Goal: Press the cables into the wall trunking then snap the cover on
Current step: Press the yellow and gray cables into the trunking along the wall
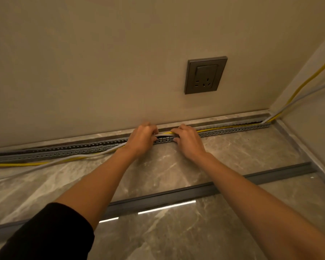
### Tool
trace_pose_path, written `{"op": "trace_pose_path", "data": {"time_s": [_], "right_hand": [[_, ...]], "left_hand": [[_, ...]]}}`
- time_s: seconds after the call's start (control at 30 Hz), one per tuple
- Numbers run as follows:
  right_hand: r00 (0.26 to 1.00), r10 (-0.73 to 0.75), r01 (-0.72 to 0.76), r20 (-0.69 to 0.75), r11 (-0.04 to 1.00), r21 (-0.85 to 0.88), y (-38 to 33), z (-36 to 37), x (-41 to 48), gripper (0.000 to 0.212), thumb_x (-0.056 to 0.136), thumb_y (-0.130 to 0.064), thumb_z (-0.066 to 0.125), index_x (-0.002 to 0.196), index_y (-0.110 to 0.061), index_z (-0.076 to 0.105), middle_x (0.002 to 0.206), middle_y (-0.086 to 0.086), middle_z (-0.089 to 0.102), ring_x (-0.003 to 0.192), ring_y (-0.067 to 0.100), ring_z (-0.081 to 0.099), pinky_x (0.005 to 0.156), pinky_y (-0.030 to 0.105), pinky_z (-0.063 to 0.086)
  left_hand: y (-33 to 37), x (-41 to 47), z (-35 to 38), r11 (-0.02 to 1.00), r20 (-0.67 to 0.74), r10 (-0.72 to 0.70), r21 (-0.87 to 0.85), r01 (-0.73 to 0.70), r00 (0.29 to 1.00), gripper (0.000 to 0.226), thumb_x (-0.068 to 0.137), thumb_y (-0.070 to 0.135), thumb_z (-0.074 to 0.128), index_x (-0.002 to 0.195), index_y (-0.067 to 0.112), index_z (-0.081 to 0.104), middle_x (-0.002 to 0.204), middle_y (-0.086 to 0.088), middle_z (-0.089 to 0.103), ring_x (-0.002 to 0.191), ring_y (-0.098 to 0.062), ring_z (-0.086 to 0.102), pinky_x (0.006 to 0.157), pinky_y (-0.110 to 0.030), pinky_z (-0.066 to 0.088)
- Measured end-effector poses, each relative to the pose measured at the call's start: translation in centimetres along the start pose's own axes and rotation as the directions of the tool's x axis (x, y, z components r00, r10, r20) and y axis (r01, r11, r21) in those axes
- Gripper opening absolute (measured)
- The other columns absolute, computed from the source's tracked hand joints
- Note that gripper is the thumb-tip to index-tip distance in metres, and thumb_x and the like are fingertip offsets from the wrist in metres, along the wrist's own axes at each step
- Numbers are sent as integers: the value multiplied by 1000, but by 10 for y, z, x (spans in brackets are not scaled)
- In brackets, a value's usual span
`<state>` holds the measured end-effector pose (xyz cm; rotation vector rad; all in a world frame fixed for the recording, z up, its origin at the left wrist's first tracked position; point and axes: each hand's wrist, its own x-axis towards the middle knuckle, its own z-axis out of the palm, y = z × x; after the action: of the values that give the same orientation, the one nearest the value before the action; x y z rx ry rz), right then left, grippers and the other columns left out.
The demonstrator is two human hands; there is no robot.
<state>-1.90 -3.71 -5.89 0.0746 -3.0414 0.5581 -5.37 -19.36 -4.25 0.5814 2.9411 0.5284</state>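
A grey slotted trunking [233, 130] runs along the foot of the wall. A yellow cable [23, 164] and a white cable [68, 159] lie loose on the floor at the left. To the right of my hands they sit inside the trunking. My left hand [142, 138] and my right hand [188, 140] both grip the cables over the trunking, a short stretch of cable bridging between them. The long grey cover [176, 193] lies flat on the floor behind my wrists, apart from the trunking.
A dark wall socket [204, 75] sits above my right hand. The cables climb the side wall at the right corner [296, 91]. The floor is glossy marble tile [233, 156].
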Motion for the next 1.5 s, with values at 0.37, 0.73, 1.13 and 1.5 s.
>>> {"op": "trace_pose_path", "data": {"time_s": [0.37, 0.73, 1.13, 1.5], "right_hand": [[995, 62, -60, 82, 998, -26, -6, -13, -4, 32, 89, -19, 59, 121, -20, 64, 113, 13, 60, 110, 31, 54, 90, 33, 42], [990, 127, -127, 69, 992, -6, -6, -11, -6, 26, 87, -22, 63, 111, -13, 69, 106, 10, 65, 103, 29, 58, 84, 32, 44], [979, 202, -202, 20, 957, 209, -3, -10, -5, 19, 80, -14, 71, 98, -10, 68, 106, 7, 67, 102, 22, 59, 86, 30, 44], [990, 141, -129, -29, 959, 251, 3, -5, -8, 14, 78, -11, 73, 91, -6, 74, 99, 13, 68, 95, 26, 61, 81, 28, 42]], "left_hand": [[-16, -6, -23, 944, 184, 162, 259, -206, 970, 26, 85, 7, 49, 104, 14, 65, 112, -18, 64, 102, -38, 59, 77, -38, 48], [-7, -11, -8, 816, 120, 301, 481, -321, 946, 32, 97, 6, 39, 129, 9, 44, 119, -17, 57, 100, -34, 60, 74, -39, 46], [-5, 0, -6, 981, -16, 174, -84, -174, 985, 19, 89, 19, 62, 98, 3, 56, 97, -18, 63, 90, -34, 58, 71, -33, 41], [4, -7, -4, 856, 25, 435, 299, -422, 900, 4, 75, -1, 66, 78, -2, 64, 81, -22, 63, 73, -38, 63, 51, -32, 29]]}}
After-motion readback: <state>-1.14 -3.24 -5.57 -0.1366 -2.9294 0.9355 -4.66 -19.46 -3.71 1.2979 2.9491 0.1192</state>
